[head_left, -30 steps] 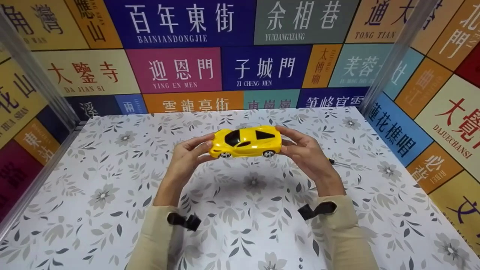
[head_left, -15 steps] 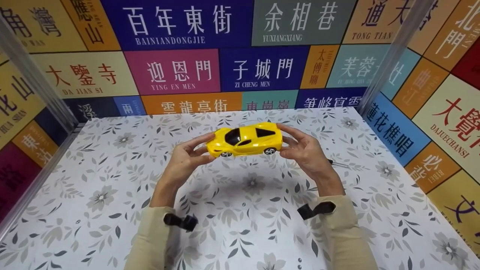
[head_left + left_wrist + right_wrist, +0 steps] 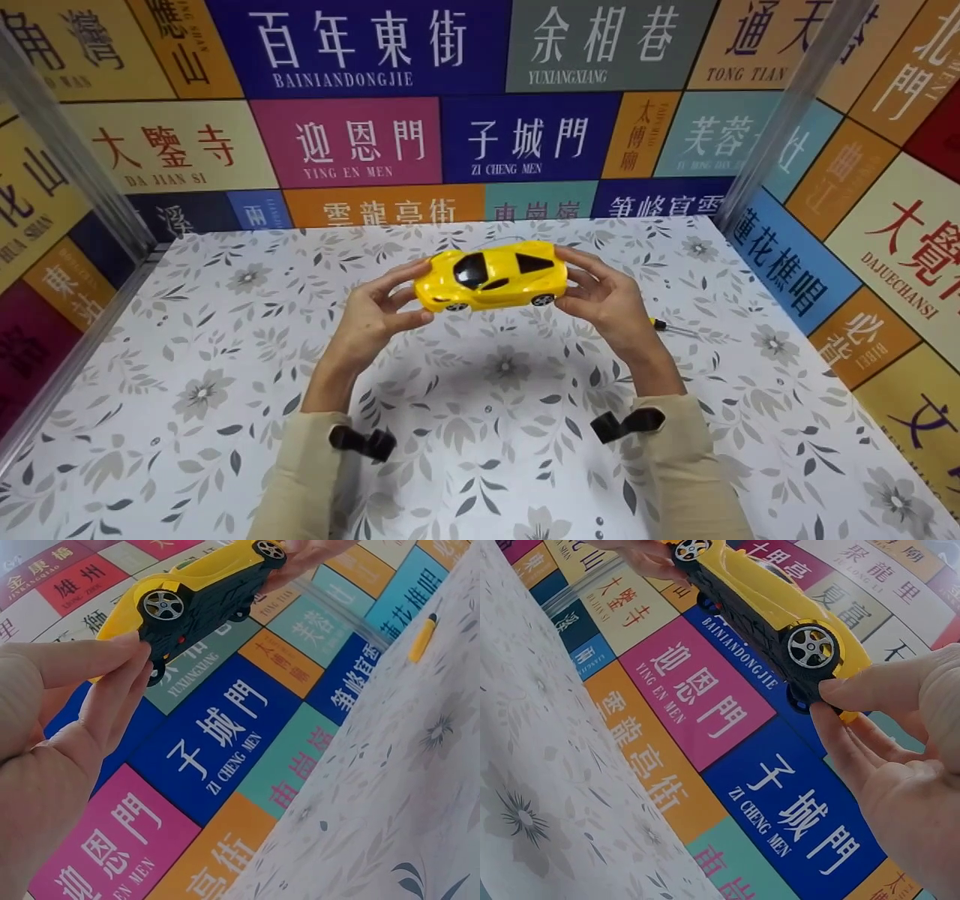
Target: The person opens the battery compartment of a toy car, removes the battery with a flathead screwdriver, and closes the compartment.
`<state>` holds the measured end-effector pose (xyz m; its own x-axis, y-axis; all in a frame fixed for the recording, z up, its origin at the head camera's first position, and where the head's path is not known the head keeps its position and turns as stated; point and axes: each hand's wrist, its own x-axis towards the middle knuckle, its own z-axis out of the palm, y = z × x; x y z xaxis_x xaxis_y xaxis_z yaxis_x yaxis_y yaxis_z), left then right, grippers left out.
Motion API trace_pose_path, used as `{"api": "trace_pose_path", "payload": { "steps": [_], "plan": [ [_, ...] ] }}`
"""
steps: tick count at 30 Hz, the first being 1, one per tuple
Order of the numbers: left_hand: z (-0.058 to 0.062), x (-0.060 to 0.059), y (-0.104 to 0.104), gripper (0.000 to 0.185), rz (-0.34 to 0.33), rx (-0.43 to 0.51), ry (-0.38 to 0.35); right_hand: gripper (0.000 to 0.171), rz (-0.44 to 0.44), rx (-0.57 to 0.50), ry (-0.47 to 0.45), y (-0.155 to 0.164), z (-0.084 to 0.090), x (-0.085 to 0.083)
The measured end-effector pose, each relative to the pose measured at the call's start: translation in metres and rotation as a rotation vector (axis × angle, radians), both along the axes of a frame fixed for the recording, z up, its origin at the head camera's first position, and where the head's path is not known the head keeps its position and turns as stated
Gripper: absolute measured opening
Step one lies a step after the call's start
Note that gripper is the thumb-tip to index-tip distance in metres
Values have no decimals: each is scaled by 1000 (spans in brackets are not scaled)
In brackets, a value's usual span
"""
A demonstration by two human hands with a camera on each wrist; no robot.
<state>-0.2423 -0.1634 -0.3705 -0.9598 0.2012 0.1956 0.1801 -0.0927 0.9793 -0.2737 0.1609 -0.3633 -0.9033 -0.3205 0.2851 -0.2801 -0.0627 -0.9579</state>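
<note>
A yellow toy car (image 3: 491, 276) with black windows hangs in the air above the flowered table (image 3: 225, 360). My left hand (image 3: 375, 311) holds one end of it with thumb and fingertips, and my right hand (image 3: 600, 296) holds the other end. In the left wrist view the car (image 3: 202, 585) shows its black underside and silver wheels, with my fingers (image 3: 97, 660) at its near end. Seen from the right wrist, the car (image 3: 772, 600) sits against my fingertips (image 3: 855, 690) by a wheel.
A small yellow-handled screwdriver (image 3: 670, 325) lies on the table just right of my right hand, also in the left wrist view (image 3: 421, 637). Walls of coloured sign panels (image 3: 345, 142) close in the table at the back and both sides.
Both hands have lifted the car slightly and tipped it a little; the grip is unchanged.
</note>
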Motion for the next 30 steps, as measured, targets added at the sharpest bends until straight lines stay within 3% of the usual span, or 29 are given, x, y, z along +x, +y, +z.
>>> {"api": "trace_pose_path", "payload": {
  "steps": [8,15,19,24,30],
  "plan": [
    [-1,-2,3,60,67,12,-8,59,-20,18,3,1,1,2],
    [-4,-4,11,43,145,111,2,51,-116,73,5,-3,-1,1],
    [-8,-6,16,38,200,90,16,46,-179,69,-11,-6,-1,1],
    [-11,-7,18,32,221,61,24,33,-275,49,-14,-14,-5,-2],
    [-13,-8,17,35,268,64,-31,33,-323,70,-47,-21,-8,-2]
  ]
}}
